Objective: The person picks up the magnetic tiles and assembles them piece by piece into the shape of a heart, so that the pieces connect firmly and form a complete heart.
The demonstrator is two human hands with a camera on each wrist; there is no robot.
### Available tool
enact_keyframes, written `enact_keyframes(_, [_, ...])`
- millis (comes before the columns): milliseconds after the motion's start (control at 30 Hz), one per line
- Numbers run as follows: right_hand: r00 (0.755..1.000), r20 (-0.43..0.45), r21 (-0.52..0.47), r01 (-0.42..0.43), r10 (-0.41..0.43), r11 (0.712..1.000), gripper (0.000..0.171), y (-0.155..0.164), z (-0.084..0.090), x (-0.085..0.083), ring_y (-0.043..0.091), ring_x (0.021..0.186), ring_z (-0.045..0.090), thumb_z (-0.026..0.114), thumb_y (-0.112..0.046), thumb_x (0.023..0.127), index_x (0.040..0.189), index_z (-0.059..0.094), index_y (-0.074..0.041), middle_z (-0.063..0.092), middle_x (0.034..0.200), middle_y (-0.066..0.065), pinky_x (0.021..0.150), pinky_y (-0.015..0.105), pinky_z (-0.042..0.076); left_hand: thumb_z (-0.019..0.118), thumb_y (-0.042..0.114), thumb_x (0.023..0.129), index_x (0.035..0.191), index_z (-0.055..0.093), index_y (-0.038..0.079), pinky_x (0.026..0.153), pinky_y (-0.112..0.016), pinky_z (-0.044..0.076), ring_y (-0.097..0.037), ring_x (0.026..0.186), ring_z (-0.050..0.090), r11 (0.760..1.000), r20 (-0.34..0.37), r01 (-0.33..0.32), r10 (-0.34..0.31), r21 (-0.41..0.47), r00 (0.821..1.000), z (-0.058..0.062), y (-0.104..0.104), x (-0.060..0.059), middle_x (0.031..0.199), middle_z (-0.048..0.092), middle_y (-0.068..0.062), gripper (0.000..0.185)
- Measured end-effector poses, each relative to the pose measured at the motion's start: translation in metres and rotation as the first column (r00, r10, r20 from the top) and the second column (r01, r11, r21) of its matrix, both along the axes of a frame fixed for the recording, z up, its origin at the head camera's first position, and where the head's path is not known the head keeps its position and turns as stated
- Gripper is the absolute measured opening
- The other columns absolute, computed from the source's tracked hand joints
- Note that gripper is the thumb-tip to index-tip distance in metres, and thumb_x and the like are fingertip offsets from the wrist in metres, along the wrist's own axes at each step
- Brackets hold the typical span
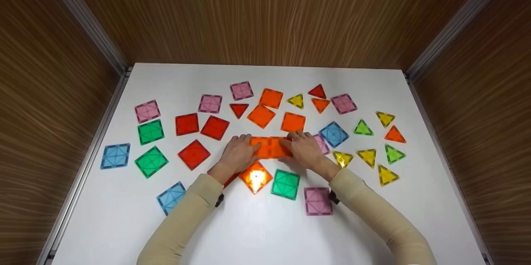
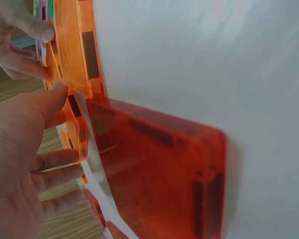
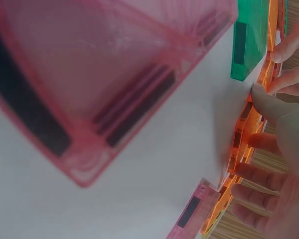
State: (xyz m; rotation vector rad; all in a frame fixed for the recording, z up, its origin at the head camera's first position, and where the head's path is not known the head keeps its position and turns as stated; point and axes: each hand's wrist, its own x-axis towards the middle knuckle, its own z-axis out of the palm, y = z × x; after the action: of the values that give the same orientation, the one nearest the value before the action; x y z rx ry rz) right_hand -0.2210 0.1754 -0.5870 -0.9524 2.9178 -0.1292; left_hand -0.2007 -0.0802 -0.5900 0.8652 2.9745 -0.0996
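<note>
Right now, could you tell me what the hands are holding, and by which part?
Both hands, left hand and right hand, grip the joined orange tiles at their outer ends.

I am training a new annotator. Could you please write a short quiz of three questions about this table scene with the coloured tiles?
1. True or false: both hands touch the joined orange tiles.
2. Which colour is the square tile nearest the person, just right of the glowing orange tile? A) blue B) green C) red
3. Fill in: the triangles right of the right hand are yellow, green and ____.

Key: 1 true; 2 B; 3 orange.
</note>
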Motion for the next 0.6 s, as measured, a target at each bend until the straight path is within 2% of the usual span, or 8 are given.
enact_keyframes(133, [1.000, 0.010, -0.014, -0.007, 0.007, 1.000, 0.055, 0.001, 0.000, -0.001, 0.037, 0.122, 0.055, 0.071, -0.052, 0.097, 0.141, 0.069, -0.018, 0.066, 0.132, 0.017, 0.105, 0.056, 0.053, 0.061, 0.047, 0.105, 0.147, 0.061, 0.020, 0.113, -0.050, 0.051, -0.034, 0.128, 0.060, 0.999, -0.014, -0.001, 0.002, 0.035, 1.000, 0.005, 0.000, 0.006, 0.141, 0.063, -0.017, 0.049])
enact_keyframes(233, [0.999, 0.021, -0.034, -0.026, 0.026, 0.999, 0.054, 0.003, 0.000, -0.001, 0.039, 0.122, 0.055, 0.071, -0.049, 0.098, 0.142, 0.068, -0.018, 0.065, 0.134, 0.018, 0.103, 0.056, 0.054, 0.066, 0.043, 0.104, 0.143, 0.065, 0.020, 0.111, -0.049, 0.052, -0.032, 0.126, 0.060, 0.991, -0.007, 0.067, -0.067, 0.116, 0.998, 0.010, -0.005, 0.019, 0.136, 0.065, -0.015, 0.045])
enact_keyframes(333, [0.998, 0.027, -0.047, -0.047, 0.049, 0.998, 0.053, 0.007, 0.000, -0.001, 0.039, 0.121, 0.055, 0.072, -0.047, 0.098, 0.143, 0.067, -0.018, 0.064, 0.137, 0.019, 0.101, 0.055, 0.055, 0.072, 0.040, 0.100, 0.140, 0.068, 0.020, 0.113, -0.050, 0.050, -0.029, 0.126, 0.058, 0.967, 0.075, 0.148, -0.167, 0.208, 0.983, 0.013, -0.012, 0.036, 0.134, 0.066, -0.011, 0.044])
enact_keyframes(400, [0.998, 0.032, -0.049, -0.056, 0.058, 0.997, 0.054, 0.010, 0.000, -0.001, 0.038, 0.121, 0.055, 0.072, -0.047, 0.098, 0.143, 0.066, -0.018, 0.064, 0.137, 0.018, 0.099, 0.053, 0.055, 0.075, 0.039, 0.097, 0.140, 0.070, 0.021, 0.114, -0.050, 0.050, -0.029, 0.128, 0.057, 0.954, 0.136, 0.173, -0.210, 0.246, 0.968, 0.014, -0.018, 0.048, 0.137, 0.066, -0.009, 0.046])
enact_keyframes(467, [0.998, 0.037, -0.044, -0.057, 0.059, 0.997, 0.054, 0.013, 0.001, -0.001, 0.036, 0.122, 0.055, 0.072, -0.047, 0.098, 0.144, 0.066, -0.018, 0.064, 0.138, 0.017, 0.098, 0.051, 0.055, 0.076, 0.040, 0.095, 0.140, 0.070, 0.022, 0.116, -0.052, 0.049, -0.029, 0.132, 0.057, 0.955, 0.161, 0.179, -0.220, 0.238, 0.962, 0.013, -0.023, 0.057, 0.142, 0.065, -0.008, 0.048])
enact_keyframes(600, [0.998, 0.030, -0.025, -0.058, 0.059, 0.998, 0.054, 0.017, 0.002, -0.001, 0.035, 0.123, 0.054, 0.070, -0.050, 0.099, 0.145, 0.066, -0.021, 0.063, 0.138, 0.016, 0.097, 0.049, 0.056, 0.075, 0.044, 0.095, 0.141, 0.069, 0.024, 0.117, -0.051, 0.050, -0.031, 0.133, 0.060, 0.970, 0.123, 0.168, -0.190, 0.173, 0.974, 0.009, -0.026, 0.065, 0.145, 0.064, -0.010, 0.051])
